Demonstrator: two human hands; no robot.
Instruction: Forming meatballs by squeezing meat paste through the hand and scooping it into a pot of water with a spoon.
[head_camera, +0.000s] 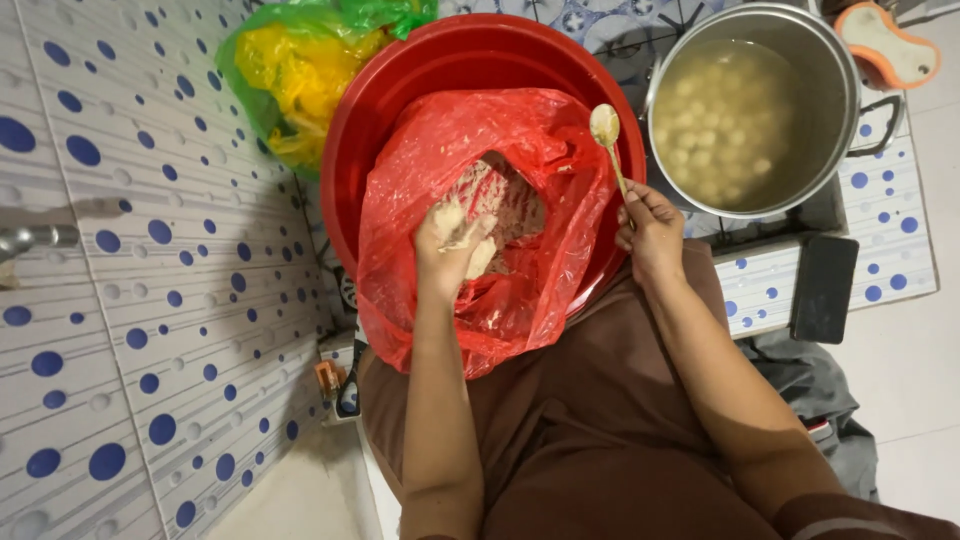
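Inside red bag (520, 290), pale dough (505, 205)

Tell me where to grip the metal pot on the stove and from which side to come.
Probably by the dark side handle on the pot, coming from the right. It juts clear of the wall there, while the rim rings hot-looking liquid full of pale balls. The left side is crowded by the red basin and the right hand with its spoon.
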